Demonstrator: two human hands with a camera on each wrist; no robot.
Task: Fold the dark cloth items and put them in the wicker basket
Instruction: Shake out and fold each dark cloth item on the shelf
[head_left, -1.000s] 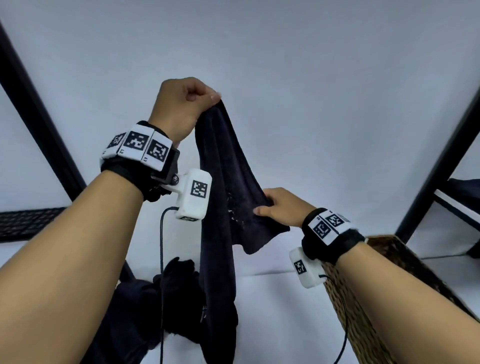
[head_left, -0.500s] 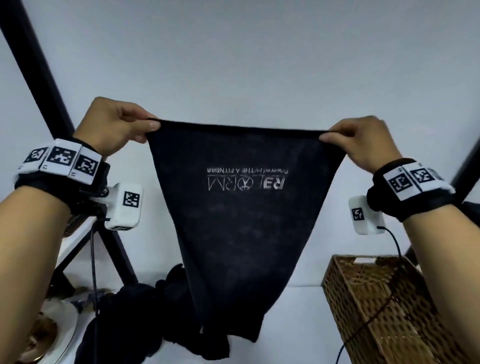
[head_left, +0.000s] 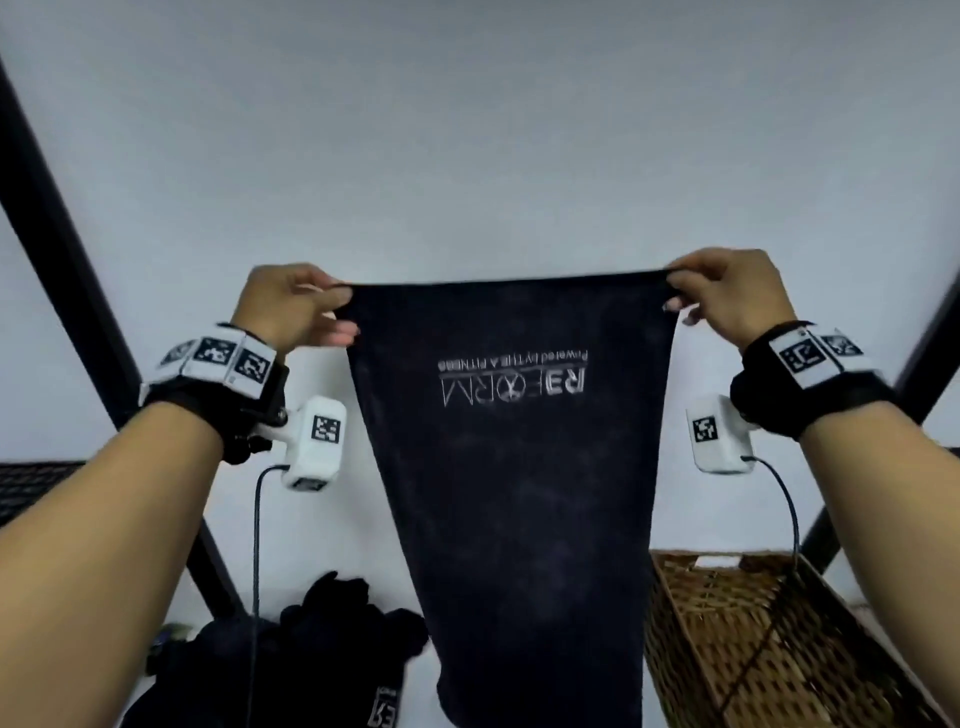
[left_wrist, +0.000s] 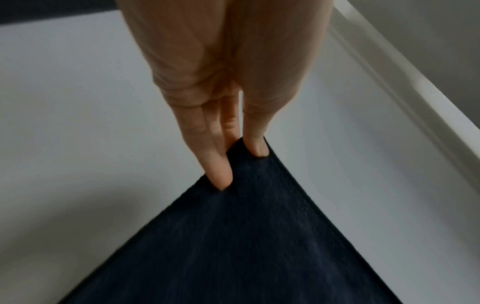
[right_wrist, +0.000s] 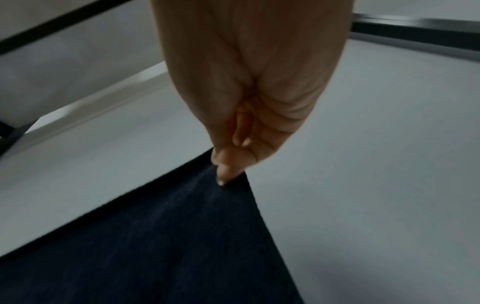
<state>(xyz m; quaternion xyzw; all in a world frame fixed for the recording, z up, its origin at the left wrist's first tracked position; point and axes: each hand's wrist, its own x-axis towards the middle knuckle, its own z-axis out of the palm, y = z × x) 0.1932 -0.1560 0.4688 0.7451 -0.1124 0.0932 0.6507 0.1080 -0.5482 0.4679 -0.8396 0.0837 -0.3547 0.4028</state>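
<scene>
A dark navy towel (head_left: 519, 467) with mirrored white lettering hangs spread out in the air before a pale wall. My left hand (head_left: 332, 309) pinches its top left corner, my right hand (head_left: 680, 293) its top right corner, so the top edge is taut and level. In the left wrist view, fingers and thumb clamp the towel (left_wrist: 246, 236) corner; the right wrist view shows the same pinch on the towel (right_wrist: 168, 246). The towel's lower end hangs near the table. A wicker basket (head_left: 769, 644) stands at the lower right. More dark cloth items (head_left: 322, 644) lie heaped at the lower left.
Black frame bars slant up on the left (head_left: 67, 291) and right (head_left: 930, 353). The white table surface (head_left: 421, 691) shows between the heap and the basket. Camera cables hang from both wrists. A black mesh shelf (head_left: 31, 478) sits at the far left.
A second ago the towel hung bunched from my raised left hand while the right held its side. Both hands have since spread it flat by the top corners and now hold it slightly lower.
</scene>
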